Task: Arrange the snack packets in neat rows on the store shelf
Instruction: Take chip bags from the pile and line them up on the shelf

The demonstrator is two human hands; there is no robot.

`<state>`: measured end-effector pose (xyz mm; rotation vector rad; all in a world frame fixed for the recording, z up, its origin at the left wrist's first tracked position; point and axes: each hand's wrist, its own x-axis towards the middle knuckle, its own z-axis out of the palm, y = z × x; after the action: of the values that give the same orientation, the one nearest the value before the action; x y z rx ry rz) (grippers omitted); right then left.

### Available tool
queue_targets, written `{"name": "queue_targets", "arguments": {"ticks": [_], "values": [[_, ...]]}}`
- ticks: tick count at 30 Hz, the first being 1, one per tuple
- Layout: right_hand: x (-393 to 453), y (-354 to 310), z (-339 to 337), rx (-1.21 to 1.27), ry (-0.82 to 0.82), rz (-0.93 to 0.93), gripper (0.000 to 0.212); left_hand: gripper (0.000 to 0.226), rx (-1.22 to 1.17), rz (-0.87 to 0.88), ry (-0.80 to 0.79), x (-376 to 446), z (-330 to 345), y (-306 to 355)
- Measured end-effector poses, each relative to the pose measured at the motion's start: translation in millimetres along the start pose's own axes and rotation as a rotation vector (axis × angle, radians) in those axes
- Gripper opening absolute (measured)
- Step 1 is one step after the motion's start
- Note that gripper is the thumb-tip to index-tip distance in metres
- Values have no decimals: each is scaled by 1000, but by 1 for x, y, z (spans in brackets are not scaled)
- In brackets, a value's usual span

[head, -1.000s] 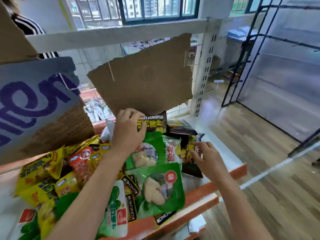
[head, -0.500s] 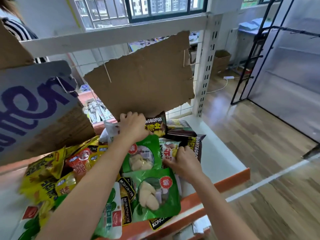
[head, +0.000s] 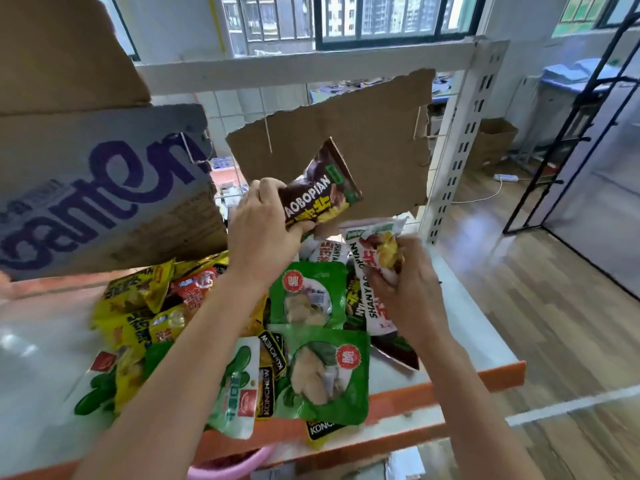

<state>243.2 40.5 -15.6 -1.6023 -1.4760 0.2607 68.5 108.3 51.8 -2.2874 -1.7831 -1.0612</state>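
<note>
At frame centre, the left hand (head: 263, 226) grips a dark brown foil snack packet (head: 320, 192) lifted above the white store shelf (head: 464, 327). Just right, the right hand (head: 408, 289) clutches a white plastic snack packet (head: 372, 268) over the heaped green packets (head: 322, 344).
</note>
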Motion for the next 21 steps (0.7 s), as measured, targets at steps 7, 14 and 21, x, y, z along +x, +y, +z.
{"name": "queue_targets", "arguments": {"ticks": [7,14,21], "values": [[-26,-46,9,145,-235,-27,49,54,-56,-314,-21,-85,-44,-34],[-61,-82,45,-178,-270,-408,64,51,-123,-625,83,-181,-82,-81],[-85,-131,83,-70,-401,-452,57,40,-199,-812,95,-234,-105,-104]]}}
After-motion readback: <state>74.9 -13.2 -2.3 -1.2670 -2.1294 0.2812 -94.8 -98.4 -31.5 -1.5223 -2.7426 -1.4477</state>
